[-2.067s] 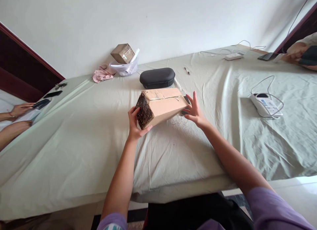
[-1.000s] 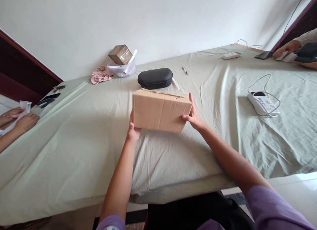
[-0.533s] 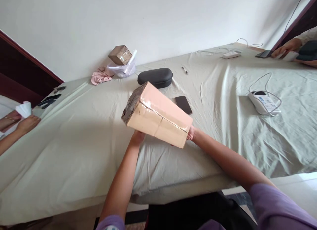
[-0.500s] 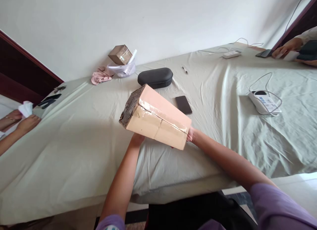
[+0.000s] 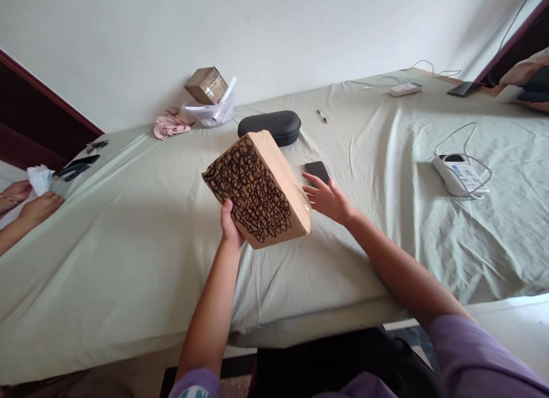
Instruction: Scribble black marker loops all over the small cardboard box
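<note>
One cardboard box (image 5: pixel 257 189) — its face densely scribbled in black — is tilting in the gripping left hand (image 5: pixel 230 223), while the open, empty right hand (image 5: pixel 328 199) is hovering just beside it.

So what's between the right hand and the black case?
A black phone lies flat on the pale green sheet, just beyond the right hand and before the black case, as the head view shows.

White wall (image 5: pixel 257 38) at 12 o'clock, evenly lit, soft shadow toward 1 o'clock. Dark wood frame (image 5: pixel 38 100) at 10 o'clock, second frame (image 5: pixel 521 40) at 2 o'clock. Pale green sheet (image 5: pixel 107 272) spans 9 to 3 o'clock. Pale floor tiles (image 5: pixel 514 323) at 4 o'clock.
</note>
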`<state>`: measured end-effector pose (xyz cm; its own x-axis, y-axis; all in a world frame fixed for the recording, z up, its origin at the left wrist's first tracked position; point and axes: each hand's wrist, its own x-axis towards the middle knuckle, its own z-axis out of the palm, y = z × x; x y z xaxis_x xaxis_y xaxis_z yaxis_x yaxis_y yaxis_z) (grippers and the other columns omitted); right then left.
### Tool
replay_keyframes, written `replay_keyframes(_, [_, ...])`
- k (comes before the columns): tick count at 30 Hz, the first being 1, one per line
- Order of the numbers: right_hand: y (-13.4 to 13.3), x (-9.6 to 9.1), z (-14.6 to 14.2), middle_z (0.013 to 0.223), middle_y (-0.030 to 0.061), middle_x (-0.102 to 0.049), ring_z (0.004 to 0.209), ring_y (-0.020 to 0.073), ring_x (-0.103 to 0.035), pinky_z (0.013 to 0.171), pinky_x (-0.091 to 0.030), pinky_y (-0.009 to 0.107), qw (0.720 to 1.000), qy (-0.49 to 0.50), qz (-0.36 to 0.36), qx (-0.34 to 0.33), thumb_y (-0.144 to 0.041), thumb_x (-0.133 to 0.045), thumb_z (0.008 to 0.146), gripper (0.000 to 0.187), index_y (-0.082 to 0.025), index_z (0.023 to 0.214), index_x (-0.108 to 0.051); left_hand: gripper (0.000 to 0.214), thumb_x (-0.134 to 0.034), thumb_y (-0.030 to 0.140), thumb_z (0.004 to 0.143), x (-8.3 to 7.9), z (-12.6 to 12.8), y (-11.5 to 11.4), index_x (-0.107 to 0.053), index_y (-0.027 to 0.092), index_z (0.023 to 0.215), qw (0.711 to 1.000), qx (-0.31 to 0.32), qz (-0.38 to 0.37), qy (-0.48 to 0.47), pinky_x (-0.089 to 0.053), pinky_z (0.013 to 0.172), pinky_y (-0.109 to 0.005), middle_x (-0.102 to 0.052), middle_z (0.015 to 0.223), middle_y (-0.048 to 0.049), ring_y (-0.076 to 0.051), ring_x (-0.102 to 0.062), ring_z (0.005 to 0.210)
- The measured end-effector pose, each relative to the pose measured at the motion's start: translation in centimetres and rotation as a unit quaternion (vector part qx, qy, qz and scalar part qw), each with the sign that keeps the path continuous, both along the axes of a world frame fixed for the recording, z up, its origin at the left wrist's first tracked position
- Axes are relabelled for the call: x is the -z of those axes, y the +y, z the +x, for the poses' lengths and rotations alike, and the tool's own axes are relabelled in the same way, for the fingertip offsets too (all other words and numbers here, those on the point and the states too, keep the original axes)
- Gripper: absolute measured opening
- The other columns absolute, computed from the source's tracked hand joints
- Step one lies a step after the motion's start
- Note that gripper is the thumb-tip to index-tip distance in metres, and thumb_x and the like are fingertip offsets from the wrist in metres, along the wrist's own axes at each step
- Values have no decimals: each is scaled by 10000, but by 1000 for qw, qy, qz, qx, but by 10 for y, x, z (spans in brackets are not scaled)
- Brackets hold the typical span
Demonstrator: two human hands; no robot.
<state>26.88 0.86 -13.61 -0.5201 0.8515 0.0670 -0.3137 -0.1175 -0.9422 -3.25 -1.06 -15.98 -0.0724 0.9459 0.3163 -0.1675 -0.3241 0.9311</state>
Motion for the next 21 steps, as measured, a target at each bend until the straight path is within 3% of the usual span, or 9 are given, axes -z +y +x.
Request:
replay_keyframes(4, [-6,-5,7,1746,152,-456,1550,379,-533,1283,-410,643,988,-95,117,-45,-794,-768,839,1254,-357,1801,-92,834,-419,838,975,-5,16,-5,-664,221,1479,995,53,-68,-53,-575,1188,-603,-790,1302,-150,-391,-681,1404])
replay_keyframes(7, [-10,-3,1,1792,130,-369,1660,389,-380,1339,-331,654,971,-139,194,-21,-644,-891,788,1377,-382,1802,3,1009,-661,909,790,2,17,-5,-565,277,1570,999,35,-13,-15,-521,1239,-616,-727,1431,-147,-416,-629,1464])
replay_keyframes(9, [-10,-1,-1,1769,132,-400,1678,424,-334,1343,-333,665,956,-166,241,0,-584,-931,741,1357,-348,1801,-116,1238,-845,867,633,2,14,-4,-419,330,1664,998,24,53,31,-487,1264,-609,-626,1567,-152,-427,-569,1523])
replay_keyframes(13, [-3,6,1,1632,149,-578,1638,479,-387,1362,-303,684,926,-245,287,1,-470,-871,785,1004,-243,1677,-473,1558,-973,798,518,-4,5,1,-121,381,1755,980,22,148,129,-474,1264,-583,-425,1720,-187,-427,-496,1583])
replay_keyframes(15, [2,13,4,1704,145,-510,1677,466,-317,1391,-207,682,914,-260,313,11,-412,-827,786,1015,-238,1701,-424,1587,-958,836,493,-3,-3,7,-116,367,1753,976,-10,167,136,-452,1281,-580,-394,1728,-195,-432,-469,1600])
replay_keyframes(18, [12,29,6,1845,130,-279,1730,427,-173,1396,-118,692,890,-288,349,56,-340,-755,773,1129,-271,1772,-233,1478,-880,882,560,7,-22,23,-163,356,1741,978,-88,160,96,-407,1317,-567,-409,1719,-176,-407,-470,1602])
replay_keyframes(21, [22,47,2,1787,173,-363,1676,415,-297,1368,-217,709,864,-346,346,123,-322,-665,827,982,-263,1739,-307,1365,-830,865,641,17,-42,37,-197,344,1732,976,-144,149,73,-379,1335,-549,-458,1695,-162,-371,-495,1586])
